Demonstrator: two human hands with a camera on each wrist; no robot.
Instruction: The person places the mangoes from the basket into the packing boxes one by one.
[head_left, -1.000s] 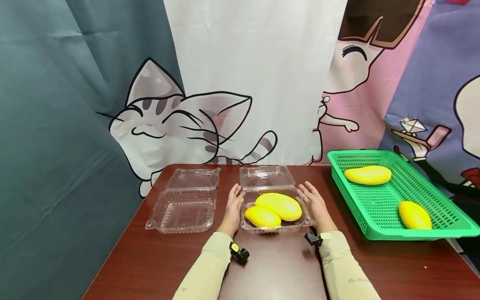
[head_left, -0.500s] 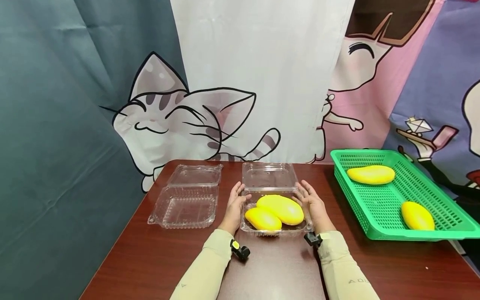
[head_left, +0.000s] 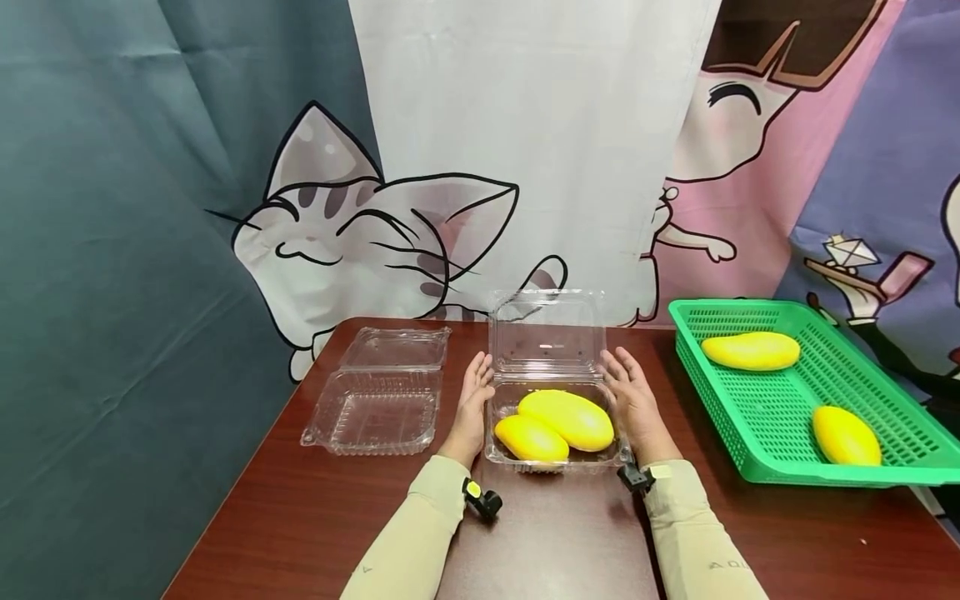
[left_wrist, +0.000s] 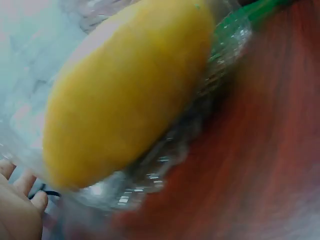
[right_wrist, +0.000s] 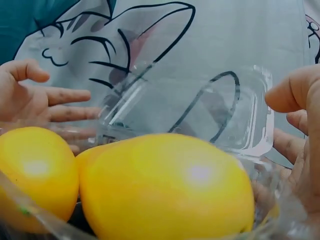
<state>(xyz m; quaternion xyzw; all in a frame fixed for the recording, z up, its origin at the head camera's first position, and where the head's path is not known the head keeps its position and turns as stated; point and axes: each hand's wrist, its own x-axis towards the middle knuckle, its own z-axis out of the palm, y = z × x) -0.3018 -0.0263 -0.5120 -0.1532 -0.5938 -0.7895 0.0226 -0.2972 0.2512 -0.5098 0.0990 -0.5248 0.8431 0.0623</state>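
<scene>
Two yellow mangoes [head_left: 567,421] lie in the clear plastic clamshell box [head_left: 517,467] at the table's middle. Its hinged lid [head_left: 547,333] stands tilted up behind them. My left hand [head_left: 470,408] is at the box's left side, fingers mostly straight and reaching toward the hinge. On the opposite side, my right hand [head_left: 637,408] has its fingers extended; in the right wrist view the thumb [right_wrist: 290,92] is right at the lid's edge. A blurred mango [left_wrist: 125,100] fills much of the left wrist view, with part of a hand at lower left.
Left of the box, a second clear clamshell [head_left: 378,412] lies open on the brown table [head_left: 300,533]. A green perforated basket [head_left: 738,450] stands at the right with two more mangoes [head_left: 750,351] inside. A printed curtain [head_left: 540,150] hangs behind.
The lid has risen from lying back near the table to standing tilted up. Both hands stay beside the box, with small finger shifts. The whole view has drifted slightly.
</scene>
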